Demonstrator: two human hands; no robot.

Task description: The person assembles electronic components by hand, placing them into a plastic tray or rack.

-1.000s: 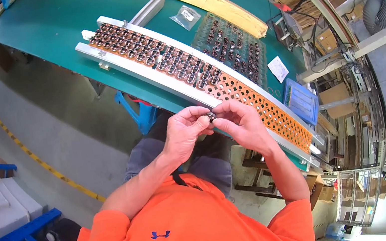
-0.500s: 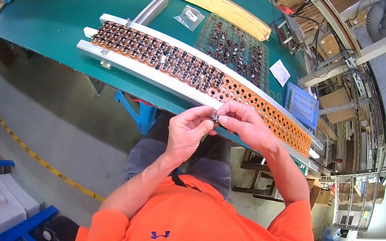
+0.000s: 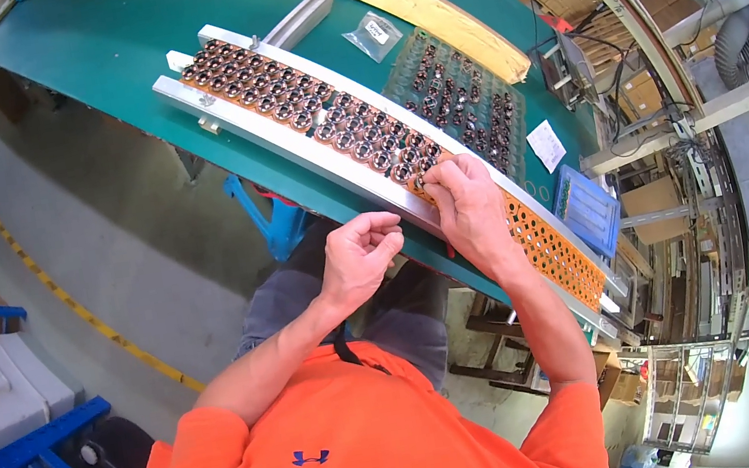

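Observation:
A long orange perforated panel (image 3: 558, 249) lies in a pale metal frame (image 3: 295, 137) along the table's near edge. Rows of shiny round metal parts (image 3: 279, 92) fill its left part; open holes show to the right. My right hand (image 3: 473, 208) is over the panel at the end of the filled rows, fingertips pinched down on a small round metal part that they mostly hide. In front of the frame, apart from it, my left hand (image 3: 358, 254) hovers with its fingers curled in. Whatever its palm may hold is hidden.
Behind the frame, a clear tray (image 3: 493, 83) with more dark metal parts sits on the green table (image 3: 109, 41). Near it are a plastic bag (image 3: 373, 36), a white paper slip (image 3: 546, 144), a blue bin (image 3: 589, 212) and a long yellowish strip (image 3: 407, 3). A blue stool (image 3: 265, 220) stands below.
My hands have parted. The right one has moved up and away onto the panel with the small metal part; the left stays near its place, its fingers more curled.

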